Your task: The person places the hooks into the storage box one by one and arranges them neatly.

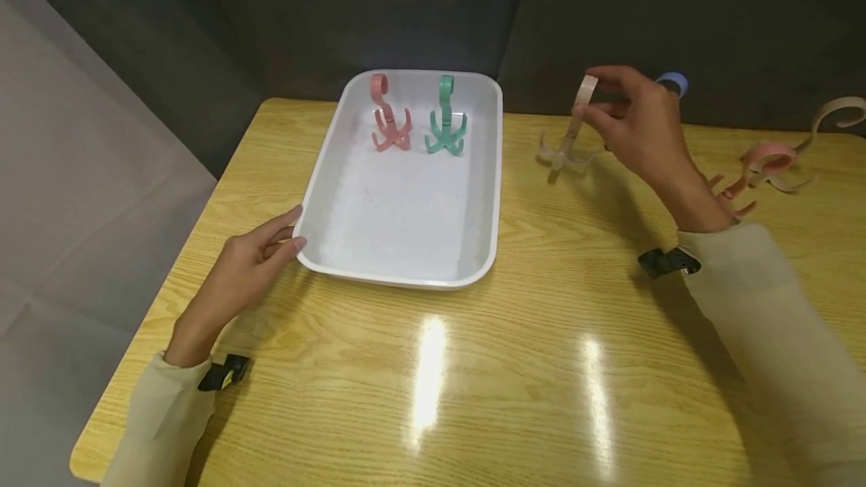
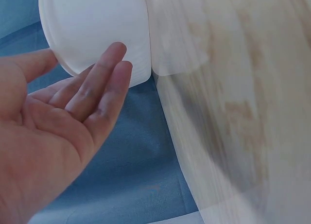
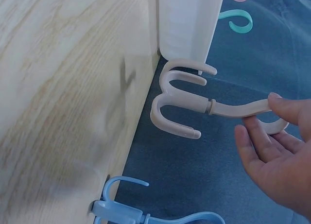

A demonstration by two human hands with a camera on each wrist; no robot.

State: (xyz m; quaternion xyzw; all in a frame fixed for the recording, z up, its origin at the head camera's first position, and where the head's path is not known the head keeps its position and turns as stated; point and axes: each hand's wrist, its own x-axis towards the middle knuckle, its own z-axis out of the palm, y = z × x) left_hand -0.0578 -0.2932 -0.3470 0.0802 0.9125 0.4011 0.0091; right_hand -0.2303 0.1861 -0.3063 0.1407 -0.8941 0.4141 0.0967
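Observation:
My right hand [image 1: 643, 122] pinches the curved top of a beige four-prong hanger hook [image 1: 568, 143]. In the right wrist view the prongs of this beige hook [image 3: 182, 98] point away from the fingers, above the tabletop. My left hand [image 1: 246, 265] touches the near left corner of a white tray [image 1: 399, 281], its fingers fairly straight against the rim. The left wrist view shows the thumb and fingertips at the tray's outer wall [image 2: 97, 25]. Inside the tray, toward its far end, stand a pink hook [image 1: 390, 126] and a green hook [image 1: 446, 126].
Partly hidden behind my right hand is a blue hook [image 1: 673, 83]; the right wrist view shows this blue hook [image 3: 119, 212] more fully. Another pink hook [image 1: 767, 160] and another beige hook [image 1: 815, 134] stand at the right. A dark curtain [image 1: 419, 6] hangs behind the wooden table [image 1: 338, 367].

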